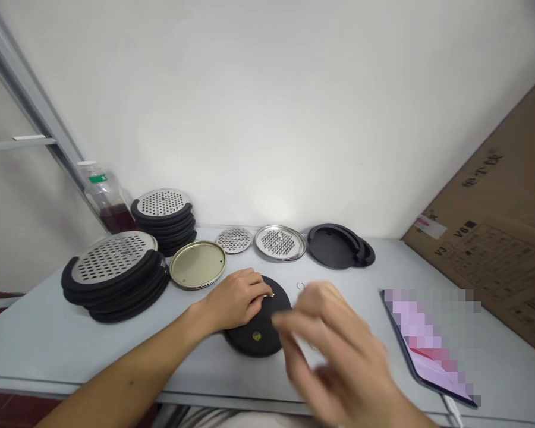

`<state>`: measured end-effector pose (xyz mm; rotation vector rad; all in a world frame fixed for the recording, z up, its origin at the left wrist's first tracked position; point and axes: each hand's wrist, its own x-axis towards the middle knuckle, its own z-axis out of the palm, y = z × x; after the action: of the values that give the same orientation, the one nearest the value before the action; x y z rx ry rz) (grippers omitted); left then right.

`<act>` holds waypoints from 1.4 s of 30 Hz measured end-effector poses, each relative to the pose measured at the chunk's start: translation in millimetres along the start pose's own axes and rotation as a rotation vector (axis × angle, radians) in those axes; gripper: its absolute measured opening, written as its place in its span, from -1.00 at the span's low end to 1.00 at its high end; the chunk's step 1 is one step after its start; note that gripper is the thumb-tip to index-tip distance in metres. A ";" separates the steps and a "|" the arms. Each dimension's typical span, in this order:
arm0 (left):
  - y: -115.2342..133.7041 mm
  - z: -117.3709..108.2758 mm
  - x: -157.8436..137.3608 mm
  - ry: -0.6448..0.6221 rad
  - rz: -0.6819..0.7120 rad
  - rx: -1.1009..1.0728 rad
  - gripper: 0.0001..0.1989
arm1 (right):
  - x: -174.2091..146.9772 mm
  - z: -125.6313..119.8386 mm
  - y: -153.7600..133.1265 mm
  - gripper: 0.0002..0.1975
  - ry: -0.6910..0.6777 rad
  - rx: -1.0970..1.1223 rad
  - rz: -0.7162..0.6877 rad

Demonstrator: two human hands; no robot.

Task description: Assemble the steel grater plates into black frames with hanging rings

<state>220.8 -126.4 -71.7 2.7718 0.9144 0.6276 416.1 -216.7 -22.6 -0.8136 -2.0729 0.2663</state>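
Observation:
My left hand [241,297] is closed on a black round lid [270,339] that lies on the table, a small yellow mark near its front edge. A small shiny metal bit [268,295] shows at my left fingertips; its shape is mostly hidden. My right hand [334,351] hovers just right of the lid, nearer the camera, its fingers bent and smeared by motion. Whether it holds anything is unclear. Behind it, a small wire ring [300,286] lies on the table, with something thin and pale partly covered by the hand.
Two stacks of black holders with metal grater plates [116,258] [164,205] stand at left, by a bottle of dark liquid [109,199]. Behind lie a gold-coloured lid [198,266], grater discs [280,242] and black holders [336,246]. A tablet [428,351] and cardboard box [494,226] are right.

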 end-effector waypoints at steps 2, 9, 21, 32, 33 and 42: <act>-1.2 0.9 0.3 0.009 -0.017 -0.048 -0.76 | 16.6 -0.3 14.0 -0.76 -0.090 -0.117 0.157; -7.1 -0.2 3.2 0.124 -0.155 -0.264 -0.79 | 50.1 9.2 66.4 -0.77 -0.489 -0.194 0.295; -4.4 3.1 6.2 0.201 -0.328 -0.519 -0.84 | 16.2 43.2 88.2 -0.63 -0.222 -0.076 0.261; -11.4 -4.4 9.4 0.168 -0.519 -0.967 -0.88 | 12.4 48.5 90.0 -0.78 -0.144 -0.107 0.153; -12.2 -4.0 9.2 0.168 -0.531 -0.989 -0.87 | 11.9 48.8 89.3 -0.77 -0.156 -0.112 0.157; -14.6 -3.3 7.6 0.170 -0.571 -1.140 -0.75 | 14.5 46.1 84.3 -0.72 -0.205 -0.217 0.132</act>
<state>217.1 -110.1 -70.2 1.4022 0.8990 0.8925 411.7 -138.2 -79.7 -1.0953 -2.2699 0.2055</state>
